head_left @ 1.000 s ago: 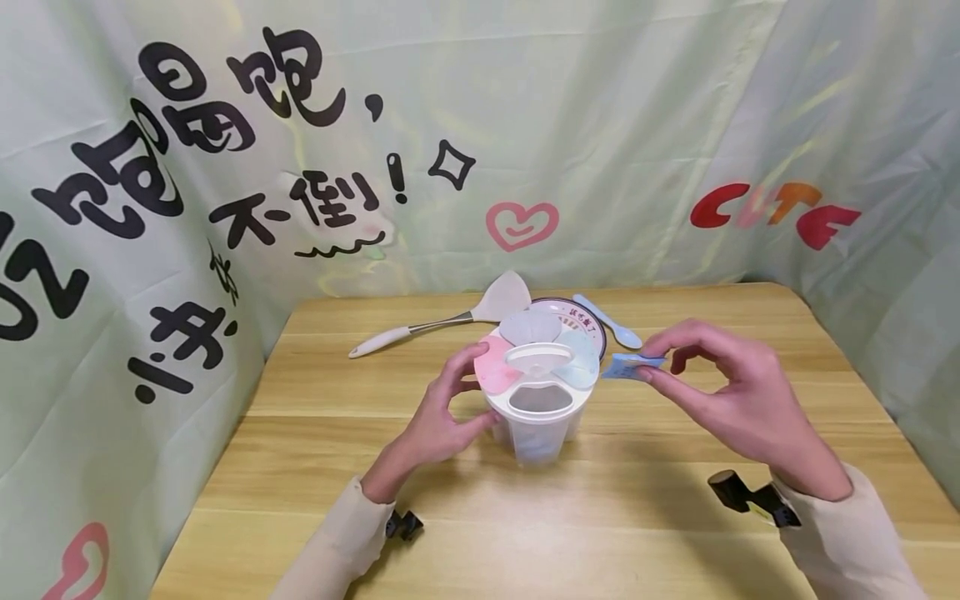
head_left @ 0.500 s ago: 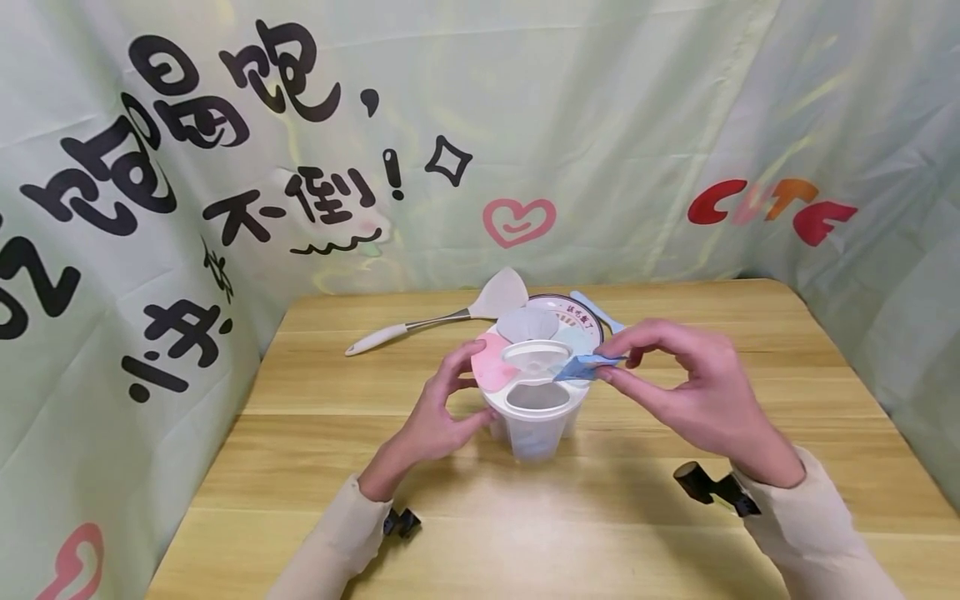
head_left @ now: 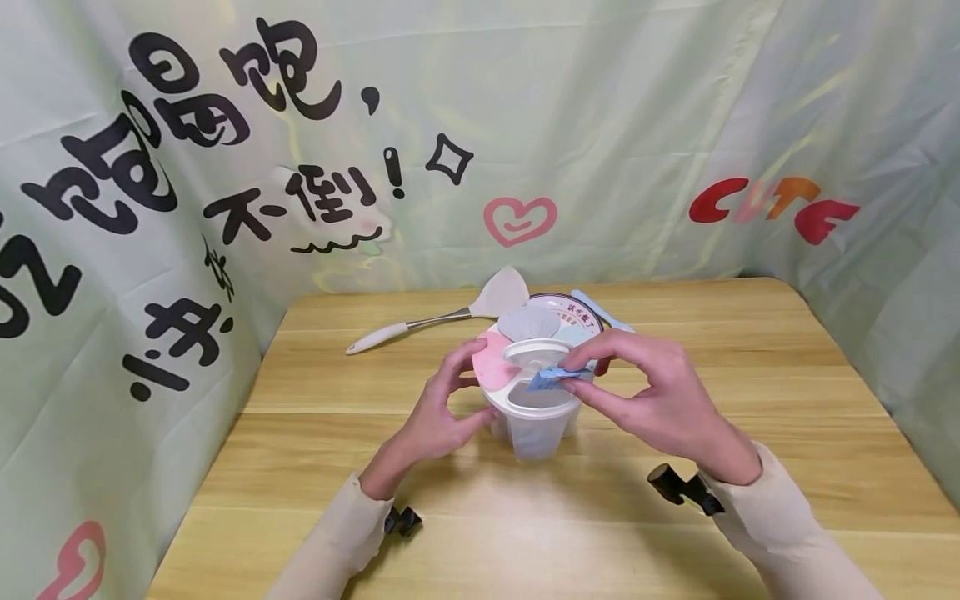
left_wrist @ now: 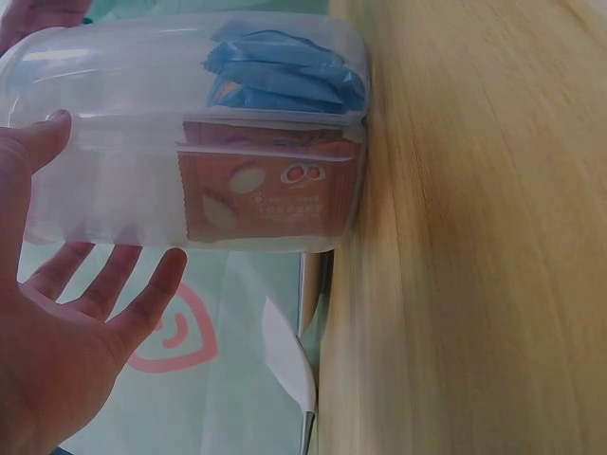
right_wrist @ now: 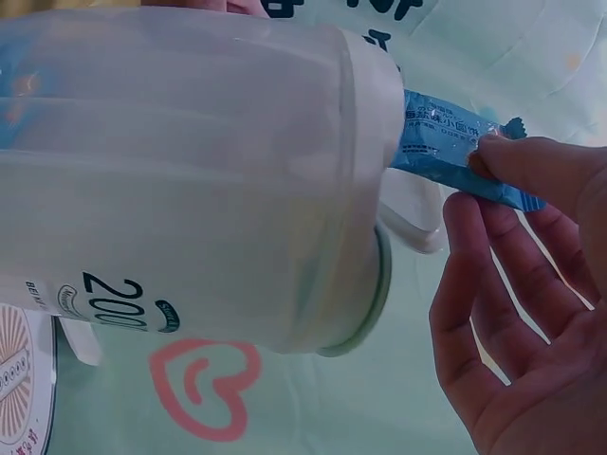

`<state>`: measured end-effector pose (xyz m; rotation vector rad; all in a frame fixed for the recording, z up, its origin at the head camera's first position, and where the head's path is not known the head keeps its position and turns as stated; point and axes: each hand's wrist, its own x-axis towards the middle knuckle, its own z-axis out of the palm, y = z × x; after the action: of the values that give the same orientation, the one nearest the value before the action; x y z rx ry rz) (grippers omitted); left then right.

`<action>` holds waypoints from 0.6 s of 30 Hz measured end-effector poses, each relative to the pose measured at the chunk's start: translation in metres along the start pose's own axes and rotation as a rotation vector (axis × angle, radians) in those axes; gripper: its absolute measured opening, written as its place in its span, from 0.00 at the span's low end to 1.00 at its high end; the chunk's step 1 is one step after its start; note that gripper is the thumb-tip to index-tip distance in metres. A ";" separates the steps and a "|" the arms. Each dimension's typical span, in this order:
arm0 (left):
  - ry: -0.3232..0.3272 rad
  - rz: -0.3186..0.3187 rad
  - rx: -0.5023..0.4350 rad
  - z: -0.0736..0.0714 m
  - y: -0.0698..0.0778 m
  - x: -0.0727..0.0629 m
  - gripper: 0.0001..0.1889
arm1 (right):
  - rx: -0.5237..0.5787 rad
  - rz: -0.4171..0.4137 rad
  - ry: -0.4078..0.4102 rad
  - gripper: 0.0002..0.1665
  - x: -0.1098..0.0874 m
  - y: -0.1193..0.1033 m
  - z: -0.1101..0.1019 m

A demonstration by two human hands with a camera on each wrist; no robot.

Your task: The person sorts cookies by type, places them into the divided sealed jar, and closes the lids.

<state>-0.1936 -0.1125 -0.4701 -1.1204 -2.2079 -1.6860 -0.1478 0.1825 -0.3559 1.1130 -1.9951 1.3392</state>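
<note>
A clear plastic storage container (head_left: 537,437) with several compartments and pink, grey and light-blue lids stands on the table, its front lid (head_left: 537,353) flipped up. My left hand (head_left: 442,417) grips its left side, thumb in front and fingers behind. My right hand (head_left: 652,392) pinches a small blue snack packet (head_left: 549,379) between thumb and fingers, at the uncovered front opening. In the right wrist view the packet (right_wrist: 455,147) has its far end at the container's rim. The left wrist view shows blue packets (left_wrist: 285,76) and a reddish-brown packet (left_wrist: 270,185) inside the container.
Behind the container lie a white spatula (head_left: 450,315), a round plate (head_left: 577,307) with a dark rim and a light-blue spoon (head_left: 596,307), partly hidden by my right hand. A printed cloth (head_left: 615,125) hangs around the back and sides of the wooden table (head_left: 337,467).
My right hand has moved left with the blue packet, from beside the container to over its front opening. The left hand keeps its grip on the container.
</note>
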 end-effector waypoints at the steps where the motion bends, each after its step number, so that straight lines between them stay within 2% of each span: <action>1: 0.001 -0.001 -0.002 0.000 0.000 0.000 0.47 | -0.001 -0.003 -0.001 0.15 0.000 0.001 0.001; 3: 0.002 -0.008 -0.002 0.000 0.000 0.000 0.47 | -0.002 -0.010 -0.004 0.16 0.000 0.002 0.003; 10: -0.002 -0.047 -0.007 0.000 0.002 0.001 0.47 | 0.017 -0.031 -0.015 0.09 -0.002 0.006 0.007; 18: -0.001 -0.017 0.000 0.000 0.002 0.001 0.47 | 0.004 -0.017 0.002 0.11 -0.005 0.005 0.006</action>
<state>-0.1934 -0.1122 -0.4683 -1.1066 -2.2245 -1.6915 -0.1496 0.1801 -0.3644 1.1267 -1.9782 1.3360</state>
